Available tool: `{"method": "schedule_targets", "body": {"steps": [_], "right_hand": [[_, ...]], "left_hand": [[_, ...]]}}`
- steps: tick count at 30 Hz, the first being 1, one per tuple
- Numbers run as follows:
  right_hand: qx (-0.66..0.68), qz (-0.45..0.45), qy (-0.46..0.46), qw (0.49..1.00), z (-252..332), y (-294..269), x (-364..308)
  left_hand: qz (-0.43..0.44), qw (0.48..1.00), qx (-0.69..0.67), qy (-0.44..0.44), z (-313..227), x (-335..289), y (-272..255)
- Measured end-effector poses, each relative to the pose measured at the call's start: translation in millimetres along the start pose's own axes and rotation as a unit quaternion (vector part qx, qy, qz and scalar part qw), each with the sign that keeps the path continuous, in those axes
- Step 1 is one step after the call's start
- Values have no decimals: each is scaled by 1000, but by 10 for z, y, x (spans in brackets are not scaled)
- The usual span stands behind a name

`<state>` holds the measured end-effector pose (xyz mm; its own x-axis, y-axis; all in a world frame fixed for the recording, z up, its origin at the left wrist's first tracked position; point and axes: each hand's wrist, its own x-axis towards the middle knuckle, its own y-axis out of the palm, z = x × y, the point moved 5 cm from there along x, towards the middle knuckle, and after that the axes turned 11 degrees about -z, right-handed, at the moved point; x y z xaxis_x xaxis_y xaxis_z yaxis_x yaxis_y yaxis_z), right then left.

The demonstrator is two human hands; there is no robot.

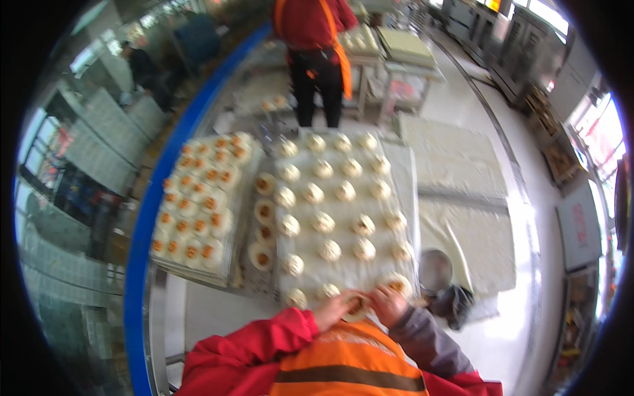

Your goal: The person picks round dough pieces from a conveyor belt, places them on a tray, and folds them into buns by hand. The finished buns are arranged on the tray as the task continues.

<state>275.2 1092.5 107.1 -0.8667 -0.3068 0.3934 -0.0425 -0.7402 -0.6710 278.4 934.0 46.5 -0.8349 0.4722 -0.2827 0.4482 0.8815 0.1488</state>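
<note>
We note a pale floor [512, 327] as the largest surface, curving along the right of the view. A blue rail [146, 224] runs up the left side. Between them stands the desk [263, 282] that carries the work. Beyond its far end we find a co-worker [305, 28] in a red top with orange straps. Two pale cloths [456, 155] lie spread to the right, one behind the other.

At the centre of the desk we record a lined tray [348, 270] holding rows of pleated buns [323, 222], set apart from one another. Left of it sits a smaller tray [232, 265], closely filled with flat pieces [201, 203] topped with orange filling. Between the trays, four filled discs [264, 212] form a column. A round metal bowl [436, 269] and a dark bag [454, 306] sit just right of the lined tray.

At its near edge we find the left hand [335, 310] and right hand [389, 305] together, the grip of both clamped on one filled dough round [356, 310]. Just beside the right hand lies another filled piece [397, 285].
</note>
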Motion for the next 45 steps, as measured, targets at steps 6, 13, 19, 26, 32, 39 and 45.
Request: {"method": "schedule_targets", "body": {"steps": [6,13,19,26,32,39,45], "right_hand": [[137,0,74,988,116,-104,96],[97,23,41,994,204,-77,160],[94,33,-25,995,239,-24,85],[58,-10,86,995,62,55,60],[107,-21,76,991,-26,63,37],[16,2,-98,995,68,79,101],[2,22,-112,993,273,67,198]], "left_hand": [[-50,993,71,73,-349,-104,70],[17,995,78,63,-390,-66,36],[120,983,68,-123,-131,31,22],[-2,991,-98,-94,-25,7,-42],[18,998,-31,53,38,35,103],[72,997,-27,-16,13,30,84],[61,979,-44,-192,42,25,-23]]}}
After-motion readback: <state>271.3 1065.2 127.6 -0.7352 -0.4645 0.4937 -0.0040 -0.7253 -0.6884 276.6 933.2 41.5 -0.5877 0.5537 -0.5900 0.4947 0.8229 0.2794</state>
